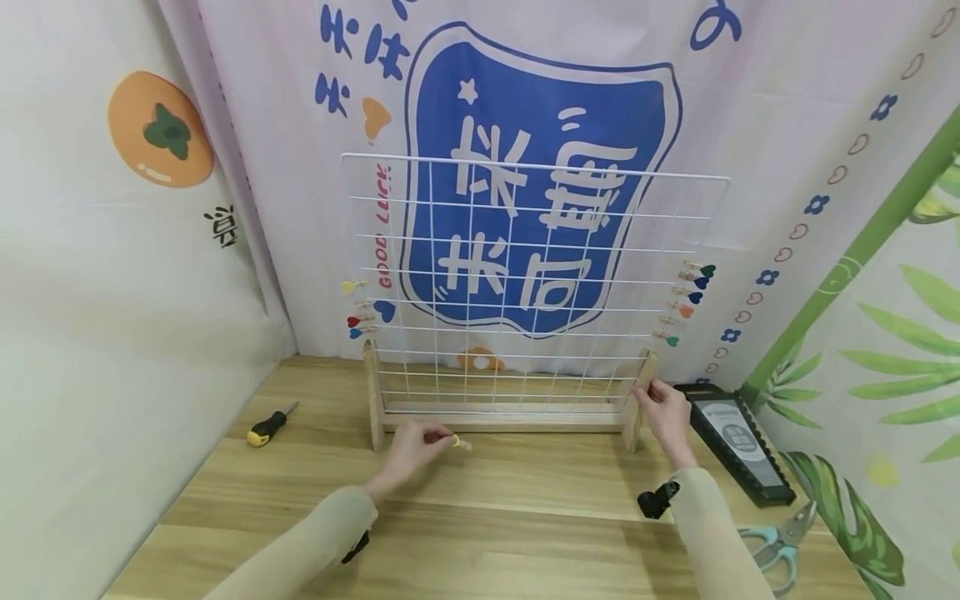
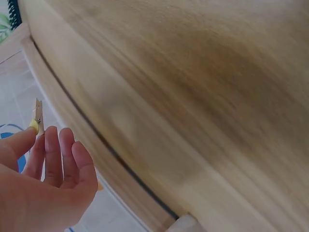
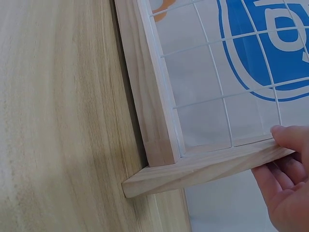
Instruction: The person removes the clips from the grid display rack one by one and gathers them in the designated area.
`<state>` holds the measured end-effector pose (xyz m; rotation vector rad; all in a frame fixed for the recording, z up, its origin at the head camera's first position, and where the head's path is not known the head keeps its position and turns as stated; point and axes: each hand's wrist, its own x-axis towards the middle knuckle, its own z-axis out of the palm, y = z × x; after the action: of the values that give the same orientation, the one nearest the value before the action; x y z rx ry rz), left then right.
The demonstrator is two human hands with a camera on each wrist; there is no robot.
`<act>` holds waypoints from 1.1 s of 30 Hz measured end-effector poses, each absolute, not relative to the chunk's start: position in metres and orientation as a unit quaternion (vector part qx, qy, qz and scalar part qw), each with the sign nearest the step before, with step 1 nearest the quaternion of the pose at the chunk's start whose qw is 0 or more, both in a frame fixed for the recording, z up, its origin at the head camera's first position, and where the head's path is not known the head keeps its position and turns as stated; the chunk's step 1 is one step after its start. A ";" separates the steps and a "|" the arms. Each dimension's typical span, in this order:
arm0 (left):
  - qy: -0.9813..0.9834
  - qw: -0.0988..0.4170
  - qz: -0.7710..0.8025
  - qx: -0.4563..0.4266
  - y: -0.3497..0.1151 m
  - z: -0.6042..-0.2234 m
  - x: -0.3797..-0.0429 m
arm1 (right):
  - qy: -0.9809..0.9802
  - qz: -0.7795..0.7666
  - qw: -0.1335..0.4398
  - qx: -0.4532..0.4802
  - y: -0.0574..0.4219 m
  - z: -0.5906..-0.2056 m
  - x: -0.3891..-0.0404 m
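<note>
My left hand (image 1: 415,448) pinches a small wooden clothespin (image 1: 462,443) between thumb and fingertips, in front of the stand's lower bar. In the left wrist view the clothespin (image 2: 39,114) points upward, with a yellow piece by the thumb. A white wire grid (image 1: 536,167) stands upright in a wooden stand (image 1: 502,424). At its right end, my right hand (image 1: 666,414) grips the upright post (image 1: 638,408), thumb on the grid side in the right wrist view. Colored heart clothespins line the grid's edges, including a red one (image 1: 353,322) at left and a green one (image 1: 671,341) at right.
A yellow-and-black screwdriver (image 1: 267,428) lies on the table left of the stand. To the right are a black tray-like case (image 1: 738,442) and blue-handled scissors (image 1: 780,550). Printed curtains (image 1: 315,208) hang close behind and beside the table.
</note>
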<state>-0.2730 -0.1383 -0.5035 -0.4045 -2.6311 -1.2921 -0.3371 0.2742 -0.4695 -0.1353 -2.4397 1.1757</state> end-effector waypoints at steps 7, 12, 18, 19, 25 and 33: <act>-0.901 0.099 -0.397 -0.144 -0.129 -0.516 -0.277 | -0.878 0.423 0.218 -0.049 0.273 -0.472 -0.337; -0.910 0.099 -0.377 -0.141 -0.125 -0.522 -0.281 | -0.874 0.435 0.214 -0.045 0.272 -0.471 -0.336; -0.917 0.076 -0.367 -0.137 -0.122 -0.524 -0.282 | -0.876 0.428 0.216 -0.049 0.272 -0.470 -0.336; -0.918 0.076 -0.365 -0.138 -0.122 -0.525 -0.282 | -0.877 0.427 0.216 -0.050 0.272 -0.470 -0.336; -0.929 0.085 -0.328 -0.146 -0.122 -0.528 -0.280 | -0.873 0.436 0.213 -0.053 0.272 -0.472 -0.337; -0.932 0.077 -0.320 -0.149 -0.123 -0.524 -0.277 | -0.859 0.468 0.200 -0.060 0.273 -0.475 -0.336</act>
<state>-0.2774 -0.1226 -0.5245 -0.4452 -2.7934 -0.9588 -0.3363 0.2726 -0.4751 -0.1670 -2.4005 1.3069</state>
